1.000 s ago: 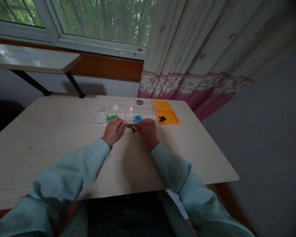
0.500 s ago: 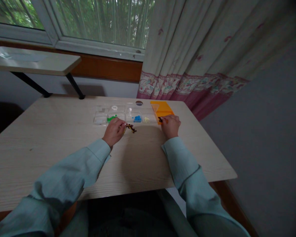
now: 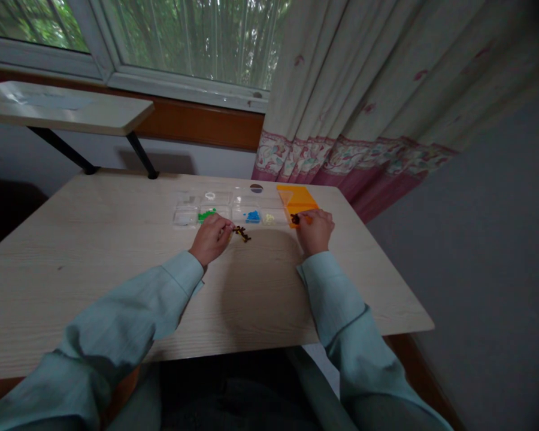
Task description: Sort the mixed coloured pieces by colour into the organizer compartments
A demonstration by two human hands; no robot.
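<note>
My left hand [image 3: 211,238] is closed in a pinch on one end of a small knobbly string of dark brown and yellow pieces [image 3: 242,233], which sticks out to the right of the fingertips. My right hand [image 3: 315,230] is over the near part of an orange tray [image 3: 303,196], fingers pinched together beside a little heap of dark brown pieces [image 3: 295,219]. Whatever those fingers hold is too small to make out. Between the hands and behind them lies a clear compartment box [image 3: 224,199] with green pieces [image 3: 206,214], blue pieces [image 3: 252,216] and pale yellow pieces [image 3: 269,219].
The pale wooden table [image 3: 269,299] carries everything. A raised shelf [image 3: 72,108] on dark legs stands at the back left. Behind the table are a window and a long curtain [image 3: 341,108]; a grey wall [image 3: 489,251] is on the right.
The view has shifted slightly, so everything sits a little further right. My right hand has moved slightly off the brown heap, and more of it shows. The left hand keeps its pinch.
</note>
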